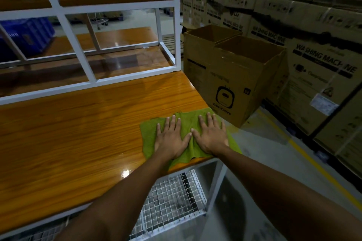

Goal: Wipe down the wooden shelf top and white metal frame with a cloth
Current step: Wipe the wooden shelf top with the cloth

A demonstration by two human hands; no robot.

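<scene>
Along the right wall: stacked cartons [313,25], brown, floor to top of view, close behind the shelf's right end.
Carton print: "WASHING MACHINE" in black, "LG" logo on several; white sticker [324,103] on one, text too small to read.
Wooden shelf top [68,133]: glossy orange-brown, fills the left and centre, glare spot near the front edge.
White metal frame [177,25]: square tube uprights and rails standing on the back of the top, carrying an upper wooden board; a leg also under the front right corner.
Open cardboard boxes [235,76]: two, flaps up, on the floor just beside the shelf's right end; washer icon on the nearer one, its print upside down, unreadable.
Wire mesh shelf [172,197]: white grid below the top.
Blue crates [29,35]: behind the frame, far left.
Yellow floor line [313,162]: runs beside the cartons.
Green cloth [148,139]: flat on the top's front right corner, right edge overhanging.
Left hand [172,139]: palm down on the cloth, fingers straight and spread.
Right hand [212,139]: same, pressing flat, fingers apart, thumb tip close to the left thumb.
</scene>
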